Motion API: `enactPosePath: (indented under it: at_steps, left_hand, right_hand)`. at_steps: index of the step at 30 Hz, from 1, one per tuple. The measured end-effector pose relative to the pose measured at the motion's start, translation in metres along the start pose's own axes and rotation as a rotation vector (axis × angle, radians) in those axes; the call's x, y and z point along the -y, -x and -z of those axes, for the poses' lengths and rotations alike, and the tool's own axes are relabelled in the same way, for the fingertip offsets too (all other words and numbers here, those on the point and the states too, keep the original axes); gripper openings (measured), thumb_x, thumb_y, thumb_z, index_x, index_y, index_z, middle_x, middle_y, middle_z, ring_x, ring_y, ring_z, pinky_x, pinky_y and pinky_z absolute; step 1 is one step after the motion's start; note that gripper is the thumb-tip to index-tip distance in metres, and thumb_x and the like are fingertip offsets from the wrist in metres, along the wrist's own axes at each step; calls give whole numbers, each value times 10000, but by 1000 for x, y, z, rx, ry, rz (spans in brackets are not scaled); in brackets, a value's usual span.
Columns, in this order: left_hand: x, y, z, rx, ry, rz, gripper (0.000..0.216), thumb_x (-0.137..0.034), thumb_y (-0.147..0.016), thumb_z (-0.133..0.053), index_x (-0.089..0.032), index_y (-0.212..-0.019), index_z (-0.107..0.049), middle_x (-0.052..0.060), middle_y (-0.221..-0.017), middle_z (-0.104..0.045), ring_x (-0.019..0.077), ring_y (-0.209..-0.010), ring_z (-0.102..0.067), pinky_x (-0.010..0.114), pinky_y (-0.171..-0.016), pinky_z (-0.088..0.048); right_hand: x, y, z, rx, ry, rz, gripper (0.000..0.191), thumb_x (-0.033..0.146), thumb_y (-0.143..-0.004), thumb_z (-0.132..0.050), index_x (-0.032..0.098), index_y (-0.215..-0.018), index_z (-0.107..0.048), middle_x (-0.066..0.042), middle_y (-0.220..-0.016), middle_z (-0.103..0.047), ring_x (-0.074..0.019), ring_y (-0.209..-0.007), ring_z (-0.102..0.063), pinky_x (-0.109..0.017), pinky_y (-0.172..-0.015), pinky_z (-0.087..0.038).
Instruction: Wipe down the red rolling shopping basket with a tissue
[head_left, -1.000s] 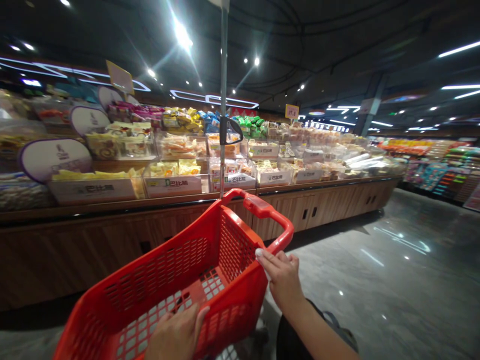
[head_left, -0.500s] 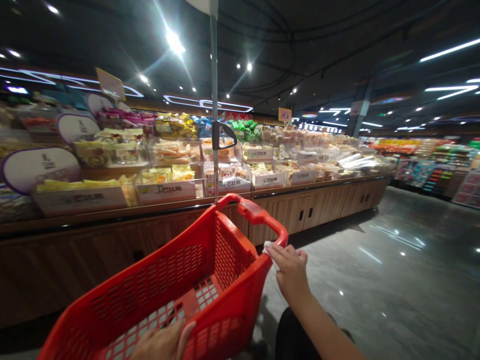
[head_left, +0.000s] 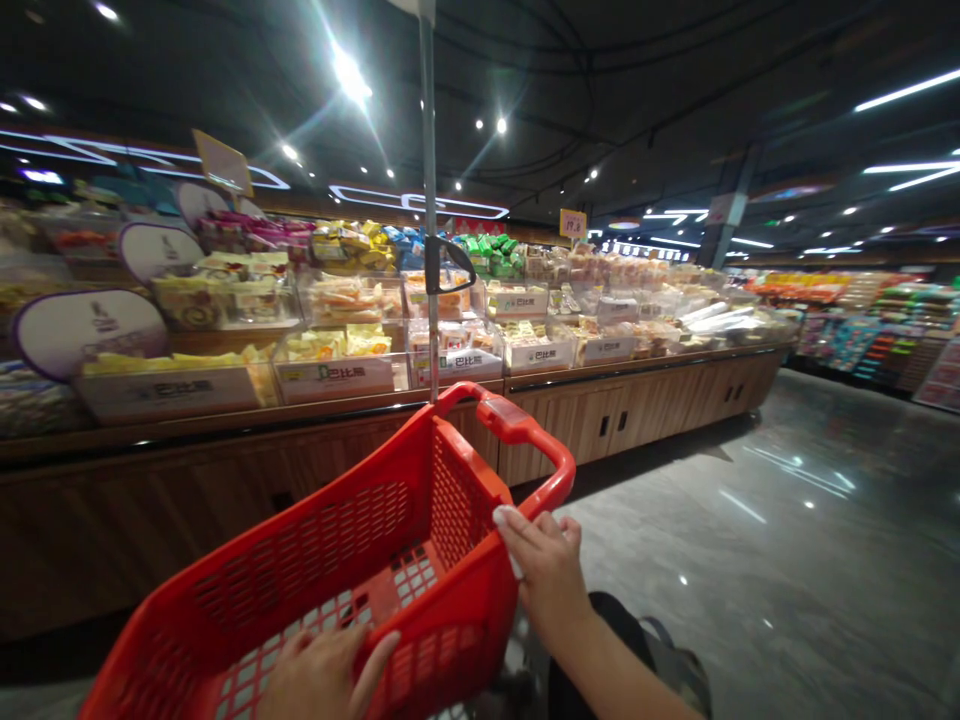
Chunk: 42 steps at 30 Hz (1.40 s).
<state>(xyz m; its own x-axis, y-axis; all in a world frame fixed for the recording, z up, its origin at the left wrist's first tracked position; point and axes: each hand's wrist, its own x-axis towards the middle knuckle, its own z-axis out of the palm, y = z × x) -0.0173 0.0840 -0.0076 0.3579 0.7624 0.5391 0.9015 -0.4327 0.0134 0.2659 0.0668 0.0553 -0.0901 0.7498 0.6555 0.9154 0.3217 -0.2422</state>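
A red plastic shopping cart (head_left: 461, 650) with a lattice basket stands right in front of me, its basket holding nothing I can see. My left hand (head_left: 319, 675) grips the near side rim, fingers over the inside and thumb on the outer side. At the rim's corner, just below the curved handle (head_left: 517, 420), my right hand (head_left: 551, 570) presses a white wipe (head_left: 505, 520) onto the red plastic. Its fingers are together over the wipe, and most of the wipe is hidden beneath them.
Beyond the cart runs a wood-fronted display counter (head_left: 555, 430) with tubs of packaged snacks (head_left: 345, 345). A thin metal pole (head_left: 430, 150) rises behind the cart. Grey shiny floor (head_left: 750, 560) stretches to the right, toward further stocked shelves (head_left: 855, 310).
My right hand has slid with the wipe from the base of the handle, left and slightly down onto the basket's rim corner. The left hand stays on the near rim, barely moved.
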Motion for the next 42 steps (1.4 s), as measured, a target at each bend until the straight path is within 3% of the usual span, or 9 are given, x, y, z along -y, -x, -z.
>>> enactPosePath:
  at_steps: [5,8,11,15,22,28,34,39,42]
  left_hand:
    - [-50,-46,6,-81,94,-43,368,-452,-877,-439,-177,-1047,-613,92,-984,-717,217,-850,-666,370,-804,-413]
    - [-78,-73,3,-69,164,-121,303,-351,-926,-372,-214,-861,-634,15,-790,-720,149,-704,-649,312,-756,-405]
    - [-89,-84,-3,-82,178,-126,434,-324,-958,-294,-215,-655,-584,-32,-581,-647,114,-537,-581,290,-692,-386]
    - [-87,-80,-9,-121,184,-111,442,-350,-962,-291,-206,-661,-580,-28,-572,-634,101,-525,-560,292,-716,-373]
    - [-83,-74,-12,-163,194,-91,400,-354,-956,-320,-210,-749,-630,-14,-590,-656,121,-550,-577,310,-728,-360]
    - [-78,-66,-8,-184,225,-99,358,-340,-951,-355,-215,-762,-631,-25,-644,-675,111,-582,-587,310,-762,-349]
    - [-71,-60,-7,-201,245,-103,321,-340,-941,-391,-216,-765,-629,-35,-640,-669,116,-584,-592,319,-779,-341]
    - [-65,-55,-4,-206,271,-113,300,-338,-938,-409,-218,-769,-627,-40,-655,-676,109,-600,-600,318,-804,-338]
    - [-62,-54,-2,-210,292,-122,268,-328,-931,-429,-217,-789,-627,-41,-677,-685,107,-607,-600,319,-808,-337]
  right_hand:
    - [25,15,-21,56,-25,102,468,145,-825,-539,331,-1254,-535,33,-1258,-615,-212,-948,-522,-396,-809,-257]
    - [18,11,-17,60,-11,91,476,145,-817,-551,362,-1240,-539,48,-1251,-619,-205,-929,-524,-390,-799,-261]
    - [-6,-2,-1,30,21,-2,522,67,-773,-528,373,-1191,-581,48,-1237,-628,-207,-925,-522,-394,-789,-259]
    - [-28,-11,14,-35,99,-110,579,-2,-702,-508,325,-1170,-608,30,-1244,-625,-215,-966,-511,-406,-805,-258]
    - [-8,1,7,35,45,47,556,62,-759,-520,340,-1240,-542,48,-1290,-589,-209,-920,-511,-410,-802,-255]
    - [-27,-7,28,-66,79,-106,634,-31,-632,-476,290,-1164,-605,43,-1262,-611,-221,-958,-505,-413,-793,-243]
    - [-23,2,31,-3,78,35,666,-15,-636,-484,319,-1204,-576,58,-1283,-594,-211,-919,-509,-402,-777,-243]
    - [-48,-8,48,-104,153,-142,700,-71,-587,-439,304,-1151,-617,39,-1255,-617,-197,-888,-523,-405,-786,-230]
    - [-42,-4,48,-119,115,-122,703,-73,-579,-437,291,-1154,-615,26,-1249,-621,-198,-892,-524,-402,-782,-230]
